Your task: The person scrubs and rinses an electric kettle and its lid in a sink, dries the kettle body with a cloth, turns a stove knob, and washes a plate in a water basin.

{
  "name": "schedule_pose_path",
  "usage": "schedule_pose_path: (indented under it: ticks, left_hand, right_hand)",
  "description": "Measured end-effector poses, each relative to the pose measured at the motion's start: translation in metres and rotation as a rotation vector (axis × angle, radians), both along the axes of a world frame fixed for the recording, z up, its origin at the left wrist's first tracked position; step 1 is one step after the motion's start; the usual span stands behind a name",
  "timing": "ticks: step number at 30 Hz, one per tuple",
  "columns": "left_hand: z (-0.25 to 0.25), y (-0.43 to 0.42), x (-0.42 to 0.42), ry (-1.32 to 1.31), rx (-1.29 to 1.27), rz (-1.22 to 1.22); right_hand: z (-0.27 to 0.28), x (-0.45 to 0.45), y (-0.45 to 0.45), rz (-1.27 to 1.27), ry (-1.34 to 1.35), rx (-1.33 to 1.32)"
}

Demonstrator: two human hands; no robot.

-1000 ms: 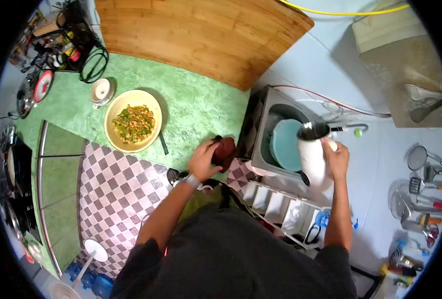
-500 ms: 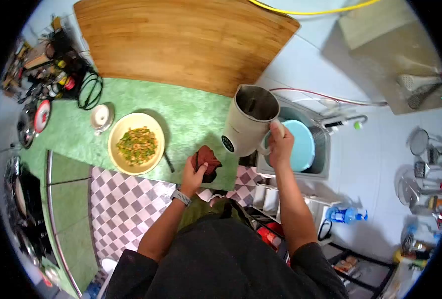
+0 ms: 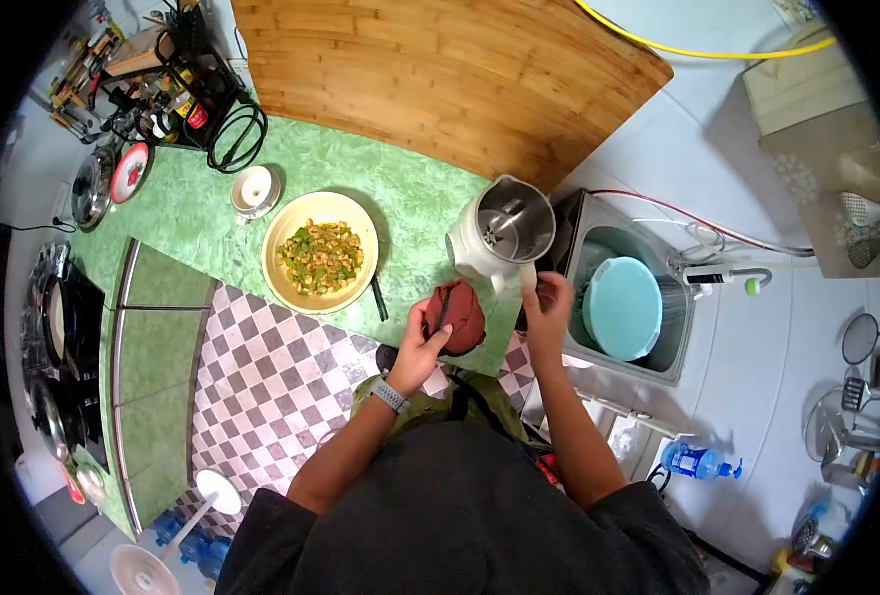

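Observation:
My left hand (image 3: 422, 349) is closed on a folded dark red cloth (image 3: 466, 322) with black parts, held over the counter's front edge. A white jug (image 3: 474, 253) with a bare metal inside stands on the green counter; blade-like parts show at its bottom. My right hand (image 3: 549, 312) is just beside the jug's handle, thumb and fingers apart; whether a fingertip still touches the handle I cannot tell. To the left of the cloth sit a yellow bowl (image 3: 273, 283) of chopped green and tan food and a pair of dark chopsticks (image 3: 378, 298).
A large wooden board (image 3: 440, 74) leans at the back. On the right, a sink (image 3: 673, 362) holds a light blue basin (image 3: 624, 309) under a tap (image 3: 712, 275). A small white cup (image 3: 253, 188), a coiled black cable (image 3: 239, 144) and a bottle rack (image 3: 177, 94) are to the left.
The jug has gone from being held by its handle to standing on the counter, and my right hand has come off its grip. The view has shifted; the cloth stays in my left hand.

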State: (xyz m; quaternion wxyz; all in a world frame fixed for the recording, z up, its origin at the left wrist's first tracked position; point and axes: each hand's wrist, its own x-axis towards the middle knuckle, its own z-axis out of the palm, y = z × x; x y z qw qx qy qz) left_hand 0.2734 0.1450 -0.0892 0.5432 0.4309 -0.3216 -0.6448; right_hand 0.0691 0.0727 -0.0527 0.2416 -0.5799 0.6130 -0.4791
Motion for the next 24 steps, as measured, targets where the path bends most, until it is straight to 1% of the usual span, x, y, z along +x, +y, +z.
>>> schedule_pose_path:
  ticks: [1,2,4,5,6,7,8,9,10,11,13,14,15,16,17,18,20,21,22,24]
  left_hand:
    - [0.011,0.001,-0.003,0.064,-0.006,-0.001]
    - [0.022,0.004,-0.007,0.061,-0.008,0.008]
    - [0.050,0.011,-0.019,0.115,-0.061,-0.039]
    - [0.050,0.013,-0.025,-0.034,-0.127,-0.128]
    - [0.068,0.015,-0.035,-0.079,-0.123,-0.198]
    - [0.076,0.014,-0.045,-0.329,-0.256,-0.267]
    - [0.084,0.014,-0.057,-0.584,-0.382,-0.339]
    - [0.098,0.015,-0.071,-0.624,-0.401,-0.358]
    - [0.100,0.019,-0.082,-0.687,-0.399,-0.354]
    - [0.104,0.024,-0.091,-0.724,-0.353,-0.350]
    - [0.112,0.026,-0.104,-0.761,-0.313,-0.323]
    - [0.115,0.025,-0.107,-0.764,-0.316,-0.298]
    - [0.104,0.027,-0.109,-0.747,-0.226,-0.188]
    - [0.095,0.026,-0.111,-0.650,0.029,-0.124]
    - [0.076,0.024,-0.111,-0.659,0.055,-0.021]
    - [0.061,0.018,-0.111,-0.667,0.075,0.082]
    - [0.061,-0.011,-0.113,-0.816,0.083,0.094]
    - [0.058,-0.026,-0.117,-0.789,0.108,0.126]
    - [0.058,-0.042,-0.123,-0.719,0.158,0.171]
    - [0.058,-0.069,-0.133,-0.765,0.147,0.215]
  right_hand:
    - [0.010,-0.012,0.012,0.027,-0.013,0.108]
    - [0.015,-0.016,0.023,0.036,-0.015,0.106]
    - [0.024,-0.019,0.039,0.212,-0.372,0.334]
    - [0.029,-0.012,0.045,0.238,-0.643,0.419]
    - [0.035,0.000,0.050,0.264,-0.913,0.504]
    - [0.028,0.003,0.046,0.337,-1.191,0.619]
    - [0.014,-0.011,0.046,0.439,-1.326,0.708]
    - [0.012,-0.020,0.041,0.350,-1.335,0.781]
    - [0.010,-0.028,0.034,0.260,-1.346,0.850]
    - [0.007,-0.036,0.032,0.266,-1.371,0.852]
    - [-0.002,-0.054,0.030,0.103,-1.089,0.714]
    - [-0.011,-0.068,0.026,0.045,-1.103,0.741]
    - [-0.008,-0.076,0.020,-0.055,-1.074,0.713]
    - [0.003,-0.082,0.013,-0.159,-1.045,0.690]
    - [0.015,-0.093,0.006,-0.142,-1.052,0.657]
    - [-0.004,-0.100,-0.001,-0.007,-1.184,0.485]
    - [-0.017,-0.099,-0.023,0.082,-1.247,0.333]
    - [-0.027,-0.093,-0.035,0.134,-1.048,0.197]
    - [-0.026,-0.084,-0.046,0.178,-0.843,0.066]
    - [-0.012,-0.066,-0.055,0.239,-0.578,-0.177]
